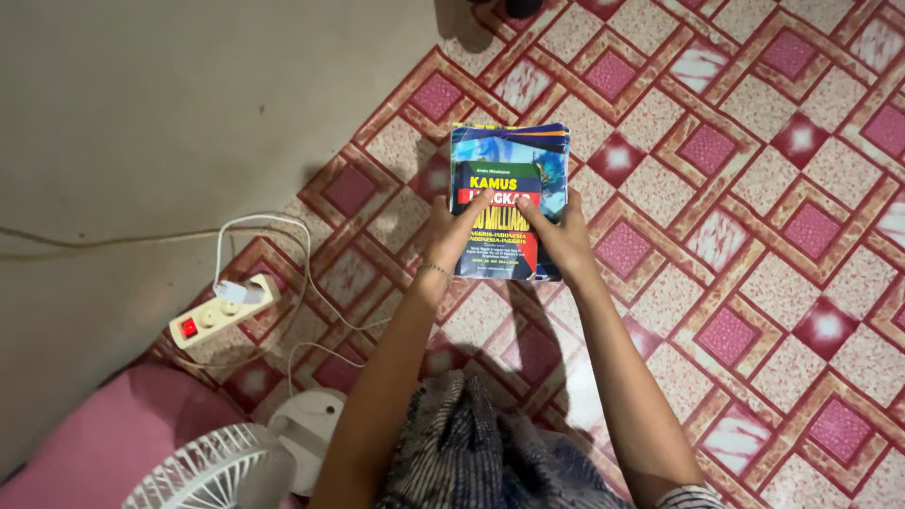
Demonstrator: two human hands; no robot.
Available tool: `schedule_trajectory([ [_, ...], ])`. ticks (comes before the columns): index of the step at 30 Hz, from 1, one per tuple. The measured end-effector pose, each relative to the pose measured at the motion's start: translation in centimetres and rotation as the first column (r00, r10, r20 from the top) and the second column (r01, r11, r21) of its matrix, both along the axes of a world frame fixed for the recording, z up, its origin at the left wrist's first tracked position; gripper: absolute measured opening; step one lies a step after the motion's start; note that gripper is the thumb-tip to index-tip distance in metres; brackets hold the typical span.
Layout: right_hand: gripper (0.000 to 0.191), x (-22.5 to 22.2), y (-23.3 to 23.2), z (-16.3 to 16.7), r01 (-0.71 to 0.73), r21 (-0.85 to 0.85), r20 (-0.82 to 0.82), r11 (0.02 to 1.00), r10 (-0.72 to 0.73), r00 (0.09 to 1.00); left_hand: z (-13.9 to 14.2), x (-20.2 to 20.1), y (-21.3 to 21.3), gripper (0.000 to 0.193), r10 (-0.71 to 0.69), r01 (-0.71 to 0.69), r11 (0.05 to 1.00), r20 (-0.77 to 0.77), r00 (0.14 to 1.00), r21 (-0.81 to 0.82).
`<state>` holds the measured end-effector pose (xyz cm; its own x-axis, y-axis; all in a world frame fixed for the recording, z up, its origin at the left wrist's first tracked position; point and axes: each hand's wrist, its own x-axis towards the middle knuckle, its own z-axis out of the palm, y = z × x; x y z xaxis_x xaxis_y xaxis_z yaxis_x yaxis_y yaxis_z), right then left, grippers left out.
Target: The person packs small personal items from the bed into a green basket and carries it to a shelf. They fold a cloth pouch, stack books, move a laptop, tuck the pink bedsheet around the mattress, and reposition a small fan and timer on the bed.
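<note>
From the head camera, looking straight down, both arms reach forward to a thick paperback dictionary (pixel 509 201) with a dark blue cover, a red band and yellow lettering, which appears to lie on top of a small stack of books on the patterned floor mat (pixel 754 245) of red, pink and cream diamonds. The left hand (pixel 451 231) grips the book's left edge, fingers curled round the side and thumb laid across the cover; the right hand (pixel 564 236) does the same on the right edge, thumb pointing inward, so both are closed on the book. Judging by this, the book is firmly held at the near end but not clearly lifted; whether it hangs just above the mat or rests on it I cannot tell. To the left, where the mat meets bare grey floor, lies a white power strip (pixel 219 309) with a red switch and a plugged-in cable, and a white fan (pixel 236 462) stands at the lower left beside a pink cushion (pixel 85 443)
</note>
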<state>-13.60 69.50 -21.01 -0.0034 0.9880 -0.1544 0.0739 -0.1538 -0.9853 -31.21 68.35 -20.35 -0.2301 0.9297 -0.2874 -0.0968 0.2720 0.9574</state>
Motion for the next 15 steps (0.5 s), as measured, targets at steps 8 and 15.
schedule_trajectory([
  [8,0.077,0.0,1.5,4.9,-0.017,0.001,0.100,1.000,0.017,0.995,3.1,1.0,0.6,0.053,0.128,-0.136,0.988,0.104,0.986,0.075],
  [15,0.073,1.4,-1.1,13.5,-0.109,-0.028,0.182,0.994,0.113,0.977,12.0,2.1,-3.6,0.060,0.198,-0.199,0.980,0.011,0.980,0.023],
])
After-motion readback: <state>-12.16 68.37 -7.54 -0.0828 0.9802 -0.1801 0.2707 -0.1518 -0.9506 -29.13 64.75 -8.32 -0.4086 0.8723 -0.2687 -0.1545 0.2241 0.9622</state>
